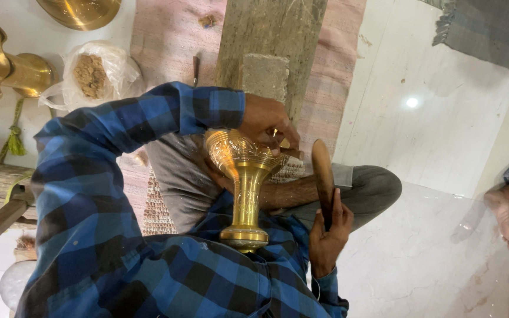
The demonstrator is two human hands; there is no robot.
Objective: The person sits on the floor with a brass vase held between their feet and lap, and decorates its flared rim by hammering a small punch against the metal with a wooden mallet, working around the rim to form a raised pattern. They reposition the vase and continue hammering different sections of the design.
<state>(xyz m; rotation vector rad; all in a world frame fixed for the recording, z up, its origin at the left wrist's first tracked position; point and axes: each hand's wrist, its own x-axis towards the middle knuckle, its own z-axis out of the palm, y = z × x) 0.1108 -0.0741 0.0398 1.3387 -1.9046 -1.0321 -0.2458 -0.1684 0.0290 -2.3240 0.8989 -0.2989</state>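
Vase: while the person is sitting on the floor, the engraved brass vase (244, 182) is lying across the lap, foot toward the chest and flared mouth toward the wooden block (269, 53), so the patterned rim is facing the hands.
Left hand: the left hand (264, 123) is closing over the rim, apparently pinching a small tool against it; the sleeve is hiding part of the grip.
Right hand: the right hand (329, 232) is clenching a wooden mallet (323, 176), lifted just beside the rim.
Surroundings: a plastic bag of brown lumps (92, 73) and other brass pieces (7, 68) are resting near the person, well apart from someone else's bare foot (506, 209).
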